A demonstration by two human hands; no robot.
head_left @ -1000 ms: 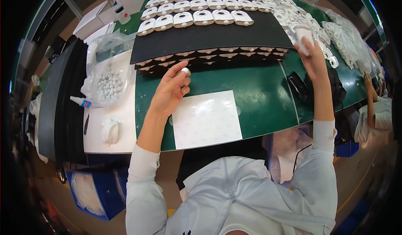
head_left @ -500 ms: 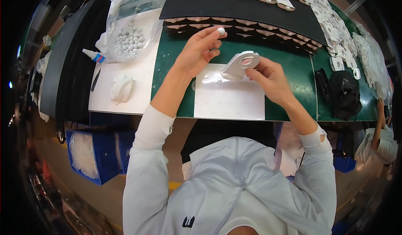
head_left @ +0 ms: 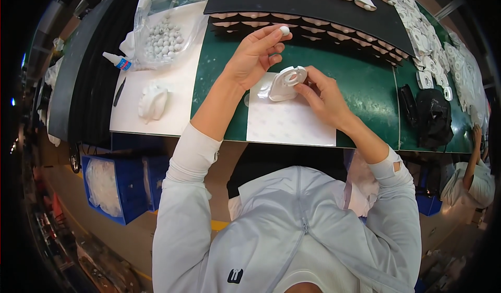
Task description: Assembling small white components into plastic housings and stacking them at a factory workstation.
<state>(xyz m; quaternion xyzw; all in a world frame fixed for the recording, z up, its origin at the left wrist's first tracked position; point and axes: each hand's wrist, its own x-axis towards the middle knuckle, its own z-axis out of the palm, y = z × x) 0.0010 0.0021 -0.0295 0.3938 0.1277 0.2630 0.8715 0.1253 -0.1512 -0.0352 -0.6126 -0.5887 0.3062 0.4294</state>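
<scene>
Between thumb and fingertips, my left hand (head_left: 254, 55) pinches a small white ball (head_left: 284, 30), raised over the green tabletop. My right hand (head_left: 326, 97) grips a white plastic part (head_left: 284, 87) by its ringed end, which has a round hole. That part is tilted over a white sheet (head_left: 289, 123) on the table. More white balls (head_left: 164, 42) lie in a clear plastic bag (head_left: 143, 32) at the left. A small glue bottle (head_left: 117, 61) with a blue label lies beside the bag.
Black boards (head_left: 308, 3) are stacked at the back, with white parts in rows. Many more white parts (head_left: 417, 37) crowd the right. A black bag (head_left: 434, 118), a crumpled white cloth (head_left: 153, 103) and a dark slim tool (head_left: 119, 92) lie nearby. A blue bin (head_left: 122, 194) stands below.
My right hand has brought the white part left, nearer my left hand, and turned it. My left hand with the ball has shifted slightly up and right in view.
</scene>
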